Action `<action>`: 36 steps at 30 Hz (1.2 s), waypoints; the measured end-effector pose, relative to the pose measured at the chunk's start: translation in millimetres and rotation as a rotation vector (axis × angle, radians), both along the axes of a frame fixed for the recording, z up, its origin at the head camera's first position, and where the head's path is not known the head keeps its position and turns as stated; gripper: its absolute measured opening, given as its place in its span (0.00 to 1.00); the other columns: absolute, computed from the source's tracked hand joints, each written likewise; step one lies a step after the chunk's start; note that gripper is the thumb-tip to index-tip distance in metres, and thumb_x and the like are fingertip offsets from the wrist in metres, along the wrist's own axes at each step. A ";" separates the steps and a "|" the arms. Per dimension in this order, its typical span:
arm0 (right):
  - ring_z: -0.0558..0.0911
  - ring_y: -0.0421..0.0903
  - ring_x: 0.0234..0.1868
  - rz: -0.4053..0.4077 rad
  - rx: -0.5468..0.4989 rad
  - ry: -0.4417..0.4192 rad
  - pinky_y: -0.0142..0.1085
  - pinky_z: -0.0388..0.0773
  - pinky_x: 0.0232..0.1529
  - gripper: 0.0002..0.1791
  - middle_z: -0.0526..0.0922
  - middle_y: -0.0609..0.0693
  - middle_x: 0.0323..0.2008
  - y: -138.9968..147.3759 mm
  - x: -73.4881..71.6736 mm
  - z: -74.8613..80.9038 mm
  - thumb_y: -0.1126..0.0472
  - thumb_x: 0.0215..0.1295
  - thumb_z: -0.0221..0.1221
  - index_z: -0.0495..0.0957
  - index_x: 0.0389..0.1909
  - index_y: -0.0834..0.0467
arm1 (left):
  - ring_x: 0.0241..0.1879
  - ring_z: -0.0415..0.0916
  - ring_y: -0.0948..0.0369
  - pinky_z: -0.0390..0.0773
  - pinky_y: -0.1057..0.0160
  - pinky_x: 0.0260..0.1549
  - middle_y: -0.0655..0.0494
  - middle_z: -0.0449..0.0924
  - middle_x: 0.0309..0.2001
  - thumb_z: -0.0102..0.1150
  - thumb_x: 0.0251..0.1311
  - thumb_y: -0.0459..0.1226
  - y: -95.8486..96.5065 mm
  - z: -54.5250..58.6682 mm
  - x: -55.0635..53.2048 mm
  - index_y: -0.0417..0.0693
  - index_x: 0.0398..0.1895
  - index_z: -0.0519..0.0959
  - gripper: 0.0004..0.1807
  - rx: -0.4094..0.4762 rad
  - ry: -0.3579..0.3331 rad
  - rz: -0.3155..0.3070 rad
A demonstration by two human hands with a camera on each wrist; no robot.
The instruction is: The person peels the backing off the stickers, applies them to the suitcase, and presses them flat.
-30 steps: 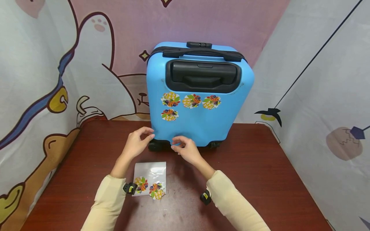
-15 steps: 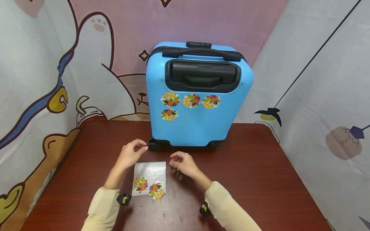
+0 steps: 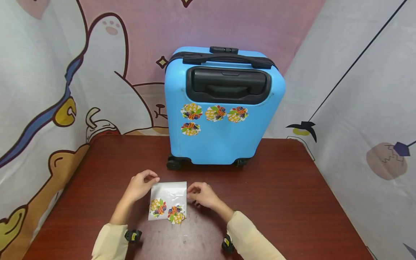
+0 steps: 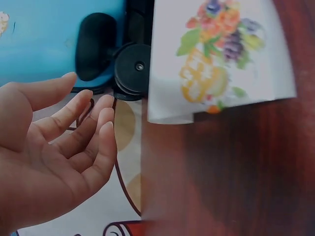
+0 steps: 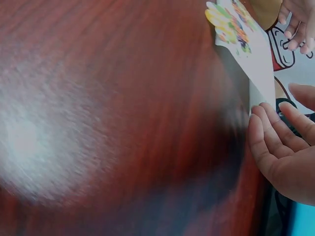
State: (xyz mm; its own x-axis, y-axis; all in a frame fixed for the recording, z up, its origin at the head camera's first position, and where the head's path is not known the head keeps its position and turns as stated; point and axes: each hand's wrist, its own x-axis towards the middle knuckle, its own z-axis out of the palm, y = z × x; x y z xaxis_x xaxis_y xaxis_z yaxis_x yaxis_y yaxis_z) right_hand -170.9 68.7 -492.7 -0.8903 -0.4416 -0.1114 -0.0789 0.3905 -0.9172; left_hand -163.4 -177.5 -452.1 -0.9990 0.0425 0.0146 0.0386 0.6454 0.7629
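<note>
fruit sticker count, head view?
6. Four on the blue suitcase: upper left sticker, upper middle sticker, upper right sticker, lower left sticker. Two on the white sheet: left sheet sticker, right sheet sticker. Any underneath would be hidden.

Stickers [image 3: 157,208] — no lettering can be read.

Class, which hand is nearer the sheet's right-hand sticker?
The right hand, beyond the sticker to its right; the left hand is by the far left corner of the sheet.

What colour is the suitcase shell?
The suitcase shell is light blue, showing best in the head view.
</note>
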 end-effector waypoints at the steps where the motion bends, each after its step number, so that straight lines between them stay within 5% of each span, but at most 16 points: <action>1: 0.79 0.56 0.23 0.002 0.003 0.000 0.44 0.77 0.19 0.07 0.78 0.51 0.25 -0.3 0.8 -1.4 0.68 0.56 0.60 0.77 0.35 0.66 | 0.34 0.75 0.55 0.73 0.62 0.28 0.49 0.79 0.34 0.57 0.59 0.36 -1.1 -1.8 1.5 0.40 0.36 0.77 0.08 -0.003 -0.011 0.002; 22: 0.74 0.43 0.20 0.040 0.037 -0.035 0.31 0.73 0.19 0.02 0.76 0.47 0.21 -5.6 7.5 -13.7 0.68 0.54 0.61 0.78 0.29 0.62 | 0.26 0.71 0.60 0.70 0.63 0.21 0.53 0.77 0.30 0.59 0.54 0.33 -16.7 -41.4 36.7 0.41 0.34 0.77 0.05 0.025 -0.160 0.022; 36: 0.75 0.45 0.22 0.061 0.045 -0.023 0.29 0.70 0.18 0.03 0.76 0.50 0.22 -6.9 12.4 -7.9 0.71 0.53 0.61 0.78 0.29 0.66 | 0.21 0.70 0.62 0.69 0.66 0.18 0.56 0.76 0.24 0.63 0.51 0.31 -14.2 -46.3 44.7 0.42 0.29 0.77 0.04 0.047 -0.149 -0.003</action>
